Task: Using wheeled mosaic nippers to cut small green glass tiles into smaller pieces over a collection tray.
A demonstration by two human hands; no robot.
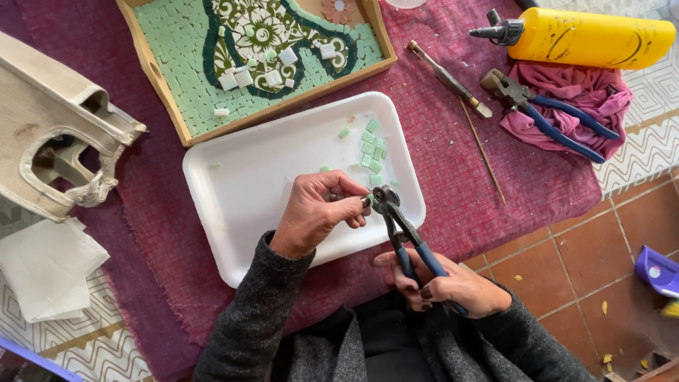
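- Left hand (316, 212): fingers pinched shut on a small pale-green glass tile piece (368, 201), held over the white foam tray (247, 191), which would catch chips.
- Right hand (453, 286): closed around blue-handled wheeled nippers (396, 219), their wheels at the tile.
- Far right, beyond the hands: a yellow plastic bottle (601, 39) lies on its side.

yellow bottle (598, 39), pink cloth (573, 92), spare blue-handled pliers (548, 113), mosaic tray (265, 49), folded paper (46, 265)

The piece pinched at the nipper (387, 200) head is too small to make out — the left hand (316, 214) covers it. The mosaic tray (161, 85) runs off the far edge. The purple tub (658, 271) is cut off at right.
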